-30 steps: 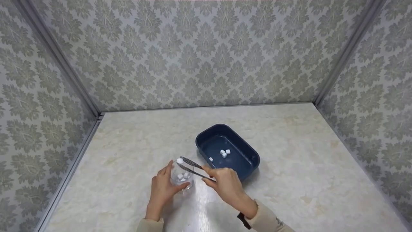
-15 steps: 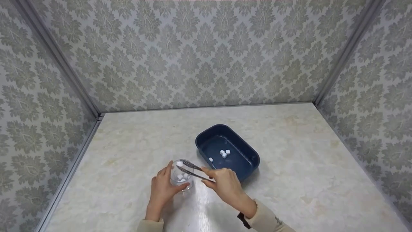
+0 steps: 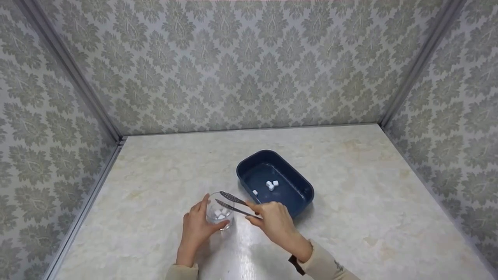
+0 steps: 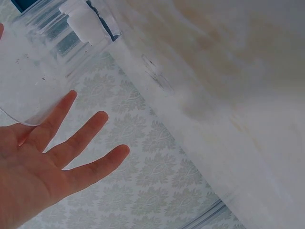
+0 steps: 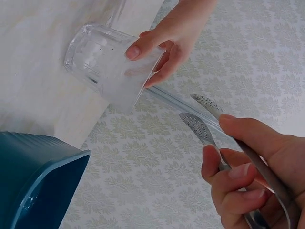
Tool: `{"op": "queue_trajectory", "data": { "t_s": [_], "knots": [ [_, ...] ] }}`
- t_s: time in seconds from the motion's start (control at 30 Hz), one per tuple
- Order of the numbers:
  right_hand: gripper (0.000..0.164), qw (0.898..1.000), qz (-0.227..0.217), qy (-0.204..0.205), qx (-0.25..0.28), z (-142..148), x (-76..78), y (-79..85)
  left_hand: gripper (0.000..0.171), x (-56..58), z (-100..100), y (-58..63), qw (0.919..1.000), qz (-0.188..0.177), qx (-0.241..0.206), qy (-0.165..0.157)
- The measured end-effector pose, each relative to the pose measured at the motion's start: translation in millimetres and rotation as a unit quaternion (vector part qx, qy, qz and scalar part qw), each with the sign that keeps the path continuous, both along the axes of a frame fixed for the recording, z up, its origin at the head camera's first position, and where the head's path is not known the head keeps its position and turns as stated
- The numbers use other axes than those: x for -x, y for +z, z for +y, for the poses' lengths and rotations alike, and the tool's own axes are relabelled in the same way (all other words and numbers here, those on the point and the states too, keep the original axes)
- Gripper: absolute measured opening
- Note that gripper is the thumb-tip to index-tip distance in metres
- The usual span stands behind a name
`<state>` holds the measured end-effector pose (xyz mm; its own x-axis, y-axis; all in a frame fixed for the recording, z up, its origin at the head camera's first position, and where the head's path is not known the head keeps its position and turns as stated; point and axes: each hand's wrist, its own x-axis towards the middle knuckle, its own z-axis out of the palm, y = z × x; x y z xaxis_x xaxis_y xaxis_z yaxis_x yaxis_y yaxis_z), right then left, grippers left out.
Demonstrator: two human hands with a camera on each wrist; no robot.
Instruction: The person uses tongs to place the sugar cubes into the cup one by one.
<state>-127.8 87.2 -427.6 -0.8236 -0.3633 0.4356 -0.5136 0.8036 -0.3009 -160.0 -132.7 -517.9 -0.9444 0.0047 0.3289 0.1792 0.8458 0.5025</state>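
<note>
My left hand [image 3: 196, 226] grips a clear glass [image 5: 116, 67] near its rim between thumb and fingers; in the left wrist view its other fingers spread out beside the glass. Several small white cubes [image 3: 220, 214] lie at the bottom of the glass. With my right hand [image 3: 276, 225] I hold metal tongs [image 5: 195, 126] with perforated tips. The two tips stand apart above the glass rim, with nothing between them. A dark blue basin [image 3: 297, 175] stands just right of the glass, and several white cubes [image 3: 271, 187] lie on its floor.
The pale marbled table [image 3: 155, 167] bears the glass and the basin. Patterned panels [image 3: 249, 77] with grey metal edges rise behind and on both sides. One cube [image 3: 255, 192] lies apart near the basin's left wall.
The white cube between the tong tips went down into the glass mouth and is gone from the tips now. The tongs have spread wider. My left hand and the glass stay put.
</note>
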Motion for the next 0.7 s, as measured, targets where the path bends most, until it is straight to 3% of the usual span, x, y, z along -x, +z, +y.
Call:
{"op": "queue_trajectory", "data": {
  "t_s": [0.7],
  "knots": [
    [0.039, 1.0, 0.006, -0.001, 0.018, 14, 6.0, 5.7, 0.096, 0.2, 1, -0.2, 0.9999, -0.007, 0.007, 0.003]
  ]
}}
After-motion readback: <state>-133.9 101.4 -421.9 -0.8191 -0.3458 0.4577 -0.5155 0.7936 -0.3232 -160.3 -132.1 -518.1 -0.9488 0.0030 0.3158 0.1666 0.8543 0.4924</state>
